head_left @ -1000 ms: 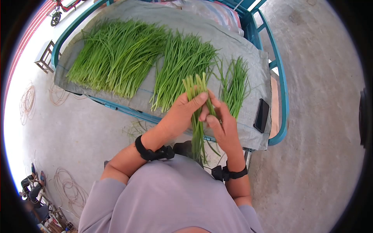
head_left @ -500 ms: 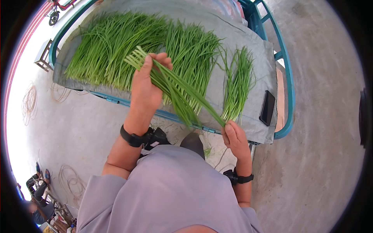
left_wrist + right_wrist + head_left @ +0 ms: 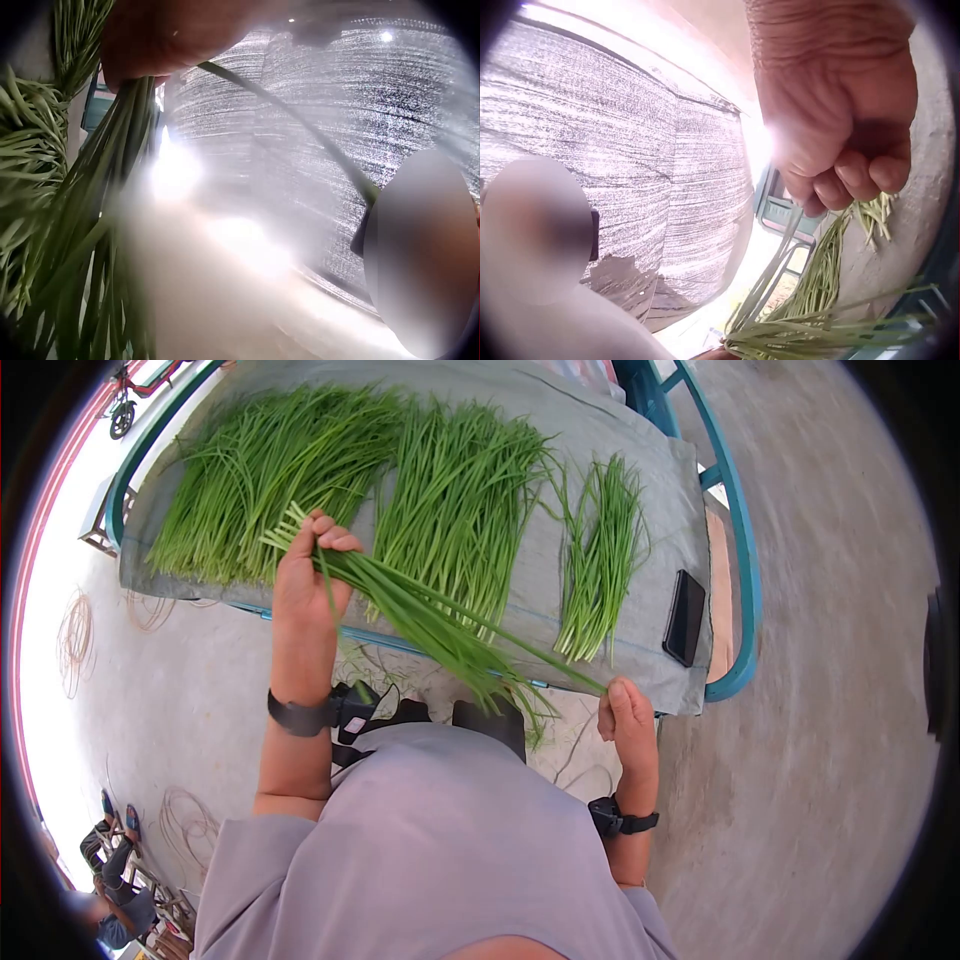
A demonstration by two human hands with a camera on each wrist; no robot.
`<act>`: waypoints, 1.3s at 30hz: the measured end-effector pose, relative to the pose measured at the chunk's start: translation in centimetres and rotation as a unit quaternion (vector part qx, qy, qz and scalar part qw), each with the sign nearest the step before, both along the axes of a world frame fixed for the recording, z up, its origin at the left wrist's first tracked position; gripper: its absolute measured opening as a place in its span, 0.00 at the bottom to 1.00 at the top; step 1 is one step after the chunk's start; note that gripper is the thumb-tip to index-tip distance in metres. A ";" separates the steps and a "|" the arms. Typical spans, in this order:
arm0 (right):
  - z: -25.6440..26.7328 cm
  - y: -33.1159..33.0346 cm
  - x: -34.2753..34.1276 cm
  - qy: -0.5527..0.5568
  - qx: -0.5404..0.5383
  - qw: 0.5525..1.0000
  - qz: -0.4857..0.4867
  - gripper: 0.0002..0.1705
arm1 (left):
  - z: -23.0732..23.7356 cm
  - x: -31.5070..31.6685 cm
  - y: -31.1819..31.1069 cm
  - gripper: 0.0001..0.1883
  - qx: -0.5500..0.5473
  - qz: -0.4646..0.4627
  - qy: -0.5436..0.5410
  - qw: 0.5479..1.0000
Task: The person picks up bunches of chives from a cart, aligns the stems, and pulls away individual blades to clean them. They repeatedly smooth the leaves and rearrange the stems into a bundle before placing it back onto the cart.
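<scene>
My left hand (image 3: 308, 588) grips a bunch of garlic chives (image 3: 430, 615) near its pale stem ends, over the front edge of the cloth-covered cart bed. The green leaves fan down to the right, and in the left wrist view the bunch (image 3: 124, 180) hangs below the fingers. Far to the right, my right hand (image 3: 630, 728) pinches the tip of a long leaf pulled out taut from the bunch. Its other fingers curl in toward the palm, as the right wrist view shows. Behind the hands lie a wide pile (image 3: 270, 475), a second pile (image 3: 455, 510) and a narrow pile of chives (image 3: 600, 560).
A black phone (image 3: 686, 618) lies on the grey cloth (image 3: 530, 600) at the right. Blue metal rails (image 3: 738, 560) border the cart. Coiled cord (image 3: 75, 645) and chive scraps are on the floor. At lower left a person (image 3: 125, 890) sits.
My hands have drawn apart: the left went left with the bunch, the right went right and down and now pinches a leaf tip. The piles appear shifted because the head view moved.
</scene>
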State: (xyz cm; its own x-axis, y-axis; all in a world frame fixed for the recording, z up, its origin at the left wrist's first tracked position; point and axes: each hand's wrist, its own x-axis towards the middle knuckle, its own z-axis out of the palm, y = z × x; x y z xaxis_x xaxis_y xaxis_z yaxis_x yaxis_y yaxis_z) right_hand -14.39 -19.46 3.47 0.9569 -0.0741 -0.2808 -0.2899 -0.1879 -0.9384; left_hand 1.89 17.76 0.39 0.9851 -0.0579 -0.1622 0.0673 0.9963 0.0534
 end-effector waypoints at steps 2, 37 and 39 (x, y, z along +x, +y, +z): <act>-0.6 -0.8 -0.3 -0.005 0.009 0.999 -0.048 0.21 | 0.1 0.0 0.3 0.05 -0.008 -0.013 -0.004 1.000; 7.9 8.0 4.4 -0.230 0.031 0.970 -0.074 0.07 | 7.2 -7.6 -13.5 0.19 0.514 -0.287 -0.321 0.742; 7.2 7.8 4.6 -0.256 0.061 0.962 -0.068 0.08 | 7.0 -7.7 -13.5 0.19 0.523 -0.286 -0.313 0.739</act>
